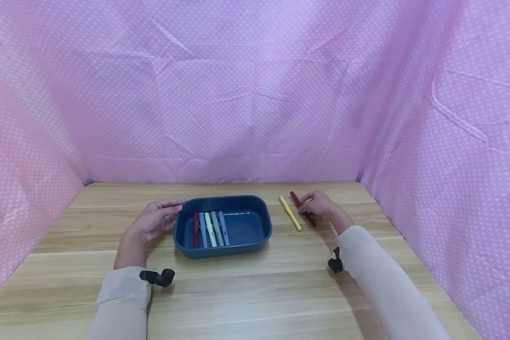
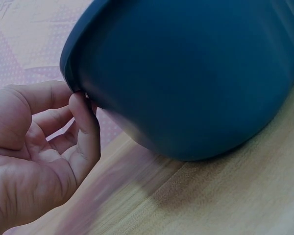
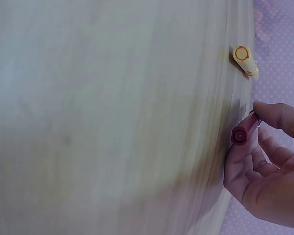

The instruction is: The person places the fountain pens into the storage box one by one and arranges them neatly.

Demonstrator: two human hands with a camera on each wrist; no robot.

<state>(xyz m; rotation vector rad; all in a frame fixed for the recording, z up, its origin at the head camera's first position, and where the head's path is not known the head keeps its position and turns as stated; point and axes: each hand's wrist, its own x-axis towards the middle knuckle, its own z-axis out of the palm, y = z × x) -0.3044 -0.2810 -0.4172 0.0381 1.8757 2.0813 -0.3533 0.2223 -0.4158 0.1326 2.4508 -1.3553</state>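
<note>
A dark blue rectangular tub [image 1: 221,253] sits on the table, its left rim pinched between the thumb and fingers of my left hand [image 1: 155,220]. The left wrist view shows that grip at the edge of the tub's wall [image 2: 186,83]. Inside, several pens lie side by side toward the left: a red pen [image 1: 196,231], a pale cream one [image 1: 210,230] and blue and grey-green ones. To the right of the tub, my right hand [image 1: 318,206] pinches a dark red pen [image 1: 295,199] by its middle. A yellow pen [image 1: 290,213] lies on the table just left of it.
The wooden table [image 1: 238,297] reaches back to a pink polka-dot cloth [image 1: 221,118], which also hangs along both sides. Each sleeve carries a small black camera mount, the left one [image 1: 158,277] near the tub's front left.
</note>
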